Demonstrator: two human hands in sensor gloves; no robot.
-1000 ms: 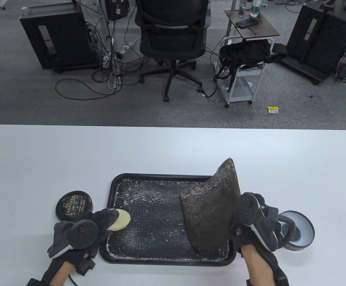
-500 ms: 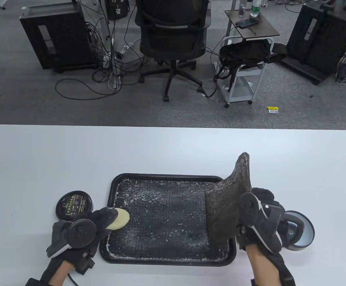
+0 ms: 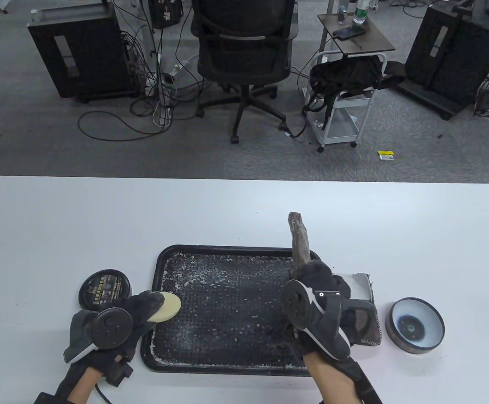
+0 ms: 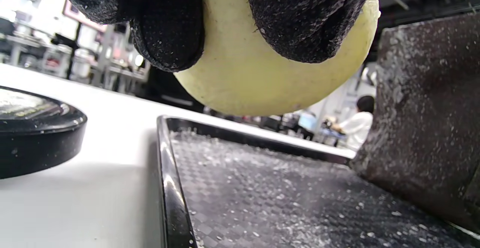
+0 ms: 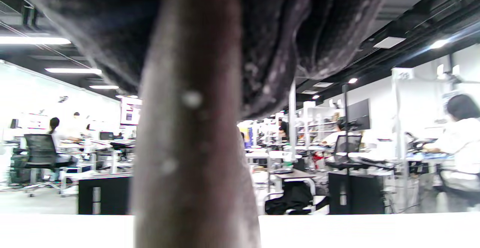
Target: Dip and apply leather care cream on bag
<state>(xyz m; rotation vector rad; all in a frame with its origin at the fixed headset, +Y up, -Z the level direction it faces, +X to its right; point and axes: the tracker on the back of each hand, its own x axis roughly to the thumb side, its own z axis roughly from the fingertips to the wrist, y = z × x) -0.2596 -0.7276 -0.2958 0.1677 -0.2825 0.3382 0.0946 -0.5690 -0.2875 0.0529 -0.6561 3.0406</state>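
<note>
Precariously, the right hand [image 3: 311, 290] grips the bag [image 3: 298, 235] upright at the tray's [image 3: 227, 366] lower-right, so it may flop before the left hand's [image 3: 113, 320] pinched sponge [image 3: 168, 306], lower left, reaches it.

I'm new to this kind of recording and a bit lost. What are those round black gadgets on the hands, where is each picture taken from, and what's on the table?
There is no robot here: a person works in black sensor gloves, and the round gadgets are trackers strapped to the backs of the hands. One picture looks down at the table from above; the other two come from small cameras on each wrist.

On the white table sits a black tray dusted with white flakes. Left of it lies a black lid; to the right stands an open cream tin.

The left hand holds a pale yellow sponge over the tray's left edge. The right hand grips a dark leather bag, standing it on edge at the tray's right side.
</note>
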